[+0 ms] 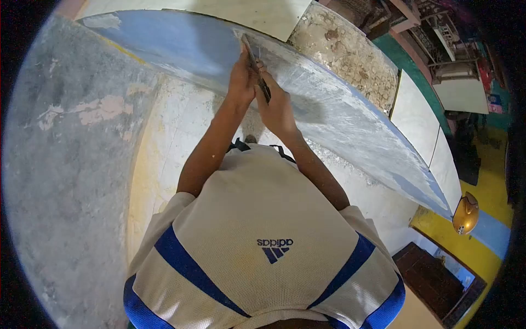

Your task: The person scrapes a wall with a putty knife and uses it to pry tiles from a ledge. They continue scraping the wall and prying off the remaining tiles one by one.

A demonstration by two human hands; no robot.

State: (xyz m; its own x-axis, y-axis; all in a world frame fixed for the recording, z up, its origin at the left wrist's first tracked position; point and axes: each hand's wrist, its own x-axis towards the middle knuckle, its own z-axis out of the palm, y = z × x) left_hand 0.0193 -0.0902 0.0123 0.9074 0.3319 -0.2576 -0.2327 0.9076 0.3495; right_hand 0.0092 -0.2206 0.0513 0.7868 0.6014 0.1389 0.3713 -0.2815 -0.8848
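In the upper middle of the head view, my right hand (274, 104) is closed around the dark handle of a long, thin-bladed scraper (253, 63). My left hand (241, 79) is pressed against the blade's left side, its fingers reaching up along it. The scraper's tip meets a blue-painted surface (175, 41), where blue paint borders a scuffed grey-white patch (329, 101). The finer shape of the blade is hard to make out. Both forearms stretch forward from my white shirt.
Pale panels (419, 115) and a stained, peeling panel (345, 52) run along the blue surface's far edge. A grey, patchy wall (76, 137) stands at left. At right are a gold helmet (466, 214) and a dark brown door (430, 279). Assorted items crowd the upper right.
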